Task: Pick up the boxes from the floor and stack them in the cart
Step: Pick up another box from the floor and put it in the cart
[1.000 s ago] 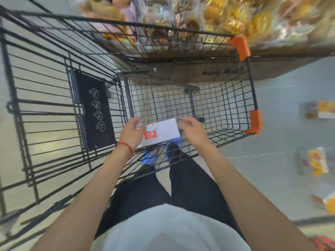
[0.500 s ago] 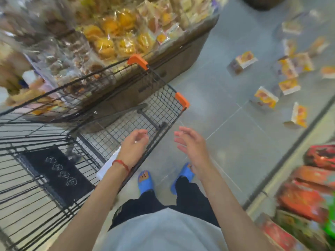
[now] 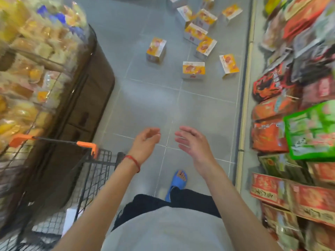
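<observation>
A dozen or so small cardboard boxes (image 3: 199, 33) lie scattered on the grey tiled floor (image 3: 145, 98) in the upper centre and upper right of the frame, some upright, some tipped on a side, each white with an orange and yellow printed face. The nearest box (image 3: 193, 70) stands alone, just left of another that leans at an angle (image 3: 229, 65). They look like light retail cartons: stiff enough to hold their shape, smooth-sided, likely to dent at the corners if squeezed hard. A sound hold would probably be across two opposite flat faces, thumb on one and fingers on the other, or one hand on each end. Below them, in the lower middle of the frame, the person's two hands reach forward over bare floor, well apart from any box. The left hand (image 3: 145, 142) has loosely curled fingers and holds nothing; the right hand (image 3: 192, 142) has its fingers (image 3: 181, 138) spread apart, also empty. At lower left is the black wire cart (image 3: 94, 171) with orange corner guards, and a pale box (image 3: 69, 221) shows through its mesh. Bagged bread fills a display (image 3: 36, 69) at upper left; red and green packets (image 3: 272, 134) line shelves down the right edge.
</observation>
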Demonstrator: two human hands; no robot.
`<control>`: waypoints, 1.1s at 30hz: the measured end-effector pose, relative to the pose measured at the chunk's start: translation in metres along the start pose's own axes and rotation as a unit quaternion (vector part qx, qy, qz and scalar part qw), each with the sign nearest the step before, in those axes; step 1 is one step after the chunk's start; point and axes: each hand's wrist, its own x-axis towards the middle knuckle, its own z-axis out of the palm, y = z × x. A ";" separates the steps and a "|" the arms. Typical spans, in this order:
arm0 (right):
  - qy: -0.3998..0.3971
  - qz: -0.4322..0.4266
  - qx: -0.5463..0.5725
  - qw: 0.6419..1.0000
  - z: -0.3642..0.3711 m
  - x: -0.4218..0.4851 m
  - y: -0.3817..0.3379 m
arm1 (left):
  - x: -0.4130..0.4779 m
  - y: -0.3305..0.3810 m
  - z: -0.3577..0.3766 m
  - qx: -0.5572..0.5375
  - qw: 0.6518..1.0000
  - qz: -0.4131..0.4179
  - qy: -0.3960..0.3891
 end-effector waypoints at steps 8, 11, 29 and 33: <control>0.055 -0.008 0.025 0.998 -0.099 0.089 -0.099 | 0.108 0.100 0.091 0.021 0.998 0.016 -0.051; 0.067 -0.011 0.038 0.997 -0.117 0.132 -0.140 | 0.160 0.134 0.107 0.012 0.998 0.010 -0.059; 0.128 0.013 0.069 0.989 -0.164 0.428 -0.388 | 0.512 0.352 0.193 0.080 0.992 -0.021 -0.097; 0.127 0.037 0.062 0.989 -0.184 0.510 -0.425 | 0.589 0.367 0.216 0.084 0.992 -0.061 -0.065</control>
